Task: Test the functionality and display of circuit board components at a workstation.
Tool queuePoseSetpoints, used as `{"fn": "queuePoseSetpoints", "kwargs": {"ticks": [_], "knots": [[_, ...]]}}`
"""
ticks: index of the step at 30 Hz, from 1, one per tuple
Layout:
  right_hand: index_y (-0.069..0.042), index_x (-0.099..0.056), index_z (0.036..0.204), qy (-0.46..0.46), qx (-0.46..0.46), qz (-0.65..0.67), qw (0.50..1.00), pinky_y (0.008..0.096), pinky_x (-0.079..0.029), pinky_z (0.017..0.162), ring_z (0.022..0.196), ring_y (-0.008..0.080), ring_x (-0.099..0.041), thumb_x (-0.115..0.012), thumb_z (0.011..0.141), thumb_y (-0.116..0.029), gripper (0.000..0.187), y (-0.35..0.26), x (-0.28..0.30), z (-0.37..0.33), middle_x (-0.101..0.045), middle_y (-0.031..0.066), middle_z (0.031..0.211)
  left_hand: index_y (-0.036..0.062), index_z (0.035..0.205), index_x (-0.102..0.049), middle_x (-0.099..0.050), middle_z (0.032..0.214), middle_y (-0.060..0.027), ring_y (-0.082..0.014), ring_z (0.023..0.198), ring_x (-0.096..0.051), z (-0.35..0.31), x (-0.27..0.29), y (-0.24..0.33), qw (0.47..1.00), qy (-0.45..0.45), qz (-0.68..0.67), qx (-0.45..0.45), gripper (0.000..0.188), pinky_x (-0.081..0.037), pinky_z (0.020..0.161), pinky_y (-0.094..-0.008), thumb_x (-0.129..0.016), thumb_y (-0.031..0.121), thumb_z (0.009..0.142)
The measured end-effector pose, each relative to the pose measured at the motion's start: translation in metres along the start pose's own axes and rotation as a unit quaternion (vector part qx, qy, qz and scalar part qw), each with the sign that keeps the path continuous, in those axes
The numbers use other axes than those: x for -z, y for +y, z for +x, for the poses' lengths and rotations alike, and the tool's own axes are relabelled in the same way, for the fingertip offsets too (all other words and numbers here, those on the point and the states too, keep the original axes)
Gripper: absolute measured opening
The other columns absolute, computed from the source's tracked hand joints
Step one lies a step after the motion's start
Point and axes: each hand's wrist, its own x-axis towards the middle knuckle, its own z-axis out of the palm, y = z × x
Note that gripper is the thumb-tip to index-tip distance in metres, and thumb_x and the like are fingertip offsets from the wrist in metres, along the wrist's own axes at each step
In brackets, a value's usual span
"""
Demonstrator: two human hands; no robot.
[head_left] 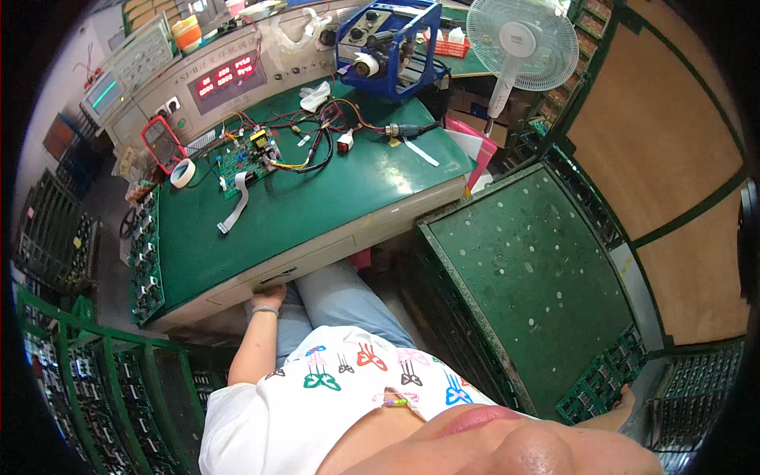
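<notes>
Barely visible right hand [625,395] (against boards [603,378])

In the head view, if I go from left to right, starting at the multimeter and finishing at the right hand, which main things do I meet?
Multimeter → left hand → red switch → fan → right hand.

Green gridded circuit-board panel [606,376], 4 o'clock: rough, component-studded
Green rectangular plastic-looking benchtop [317,202], 10 o'clock: smooth, glossy
Tan flat wood panel [661,127], 2 o'clock: smooth, matt
</notes>
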Motion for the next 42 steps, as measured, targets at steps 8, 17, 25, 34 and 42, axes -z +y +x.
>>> {"fn": "queuePoseSetpoints", "kwargs": {"ticks": [8,17,25,34,42], "knots": [[-0.011,-0.065,0.095,0.013,0.024,0.019,0.999,0.0337,-0.026,0.045,0.048,0.0157,-0.031,-0.051,0.095,-0.014,0.014,-0.041,0.004,-0.048,-0.049,0.0014,0.068,0.0147,0.130,-0.061,-0.061,0.135,-0.0103,-0.0343,0.125,-0.055,0.045,0.043,0.006,0.990,-0.087,-0.063,0.087,0.051,-0.044,0.103,-0.0562,-0.035,0.044,0.097],[-0.011,-0.062,0.088,-0.018,0.118,0.066,0.991,0.0324,-0.023,0.045,0.046,0.0151,-0.026,-0.049,0.094,-0.011,0.015,-0.137,-0.008,-0.114,-0.046,0.0003,0.067,0.0154,0.134,-0.058,-0.056,0.141,-0.0067,-0.0318,0.132,-0.049,-0.021,-0.001,-0.016,0.995,-0.035,-0.059,0.071,0.052,-0.038,0.109,-0.0543,-0.033,0.044,0.099],[-0.007,-0.062,0.087,-0.231,0.393,-0.048,0.889,0.0308,-0.027,0.046,0.050,0.0129,-0.033,-0.052,0.095,-0.011,0.014,-0.293,-0.059,-0.307,-0.047,-0.0027,0.070,0.0141,0.138,-0.054,-0.049,0.148,-0.0080,-0.0333,0.137,-0.043,-0.033,0.001,-0.022,0.996,-0.035,-0.041,0.065,0.054,-0.033,0.112,-0.0565,-0.031,0.044,0.100],[-0.011,-0.067,0.097,-0.468,0.526,-0.087,0.705,0.0191,-0.025,0.046,0.053,0.0014,-0.036,-0.059,0.094,-0.010,0.009,-0.337,-0.166,-0.656,-0.048,-0.0090,0.072,0.0132,0.123,-0.060,-0.061,0.128,-0.0116,-0.0283,0.123,-0.054,-0.070,-0.007,-0.024,0.990,0.083,0.019,0.112,0.041,-0.045,0.103,-0.0470,-0.044,0.042,0.098],[-0.006,-0.066,0.099,-0.617,0.582,-0.208,0.487,0.0208,-0.032,0.053,0.064,0.0024,-0.044,-0.067,0.091,-0.008,0.009,-0.288,-0.256,-0.868,-0.052,-0.0079,0.077,0.0027,0.142,-0.044,-0.050,0.145,-0.0171,-0.0318,0.128,-0.053,-0.153,-0.045,0.008,0.861,-0.309,0.259,0.310,0.050,-0.043,0.107,-0.0442,-0.050,0.032,0.101]]}}
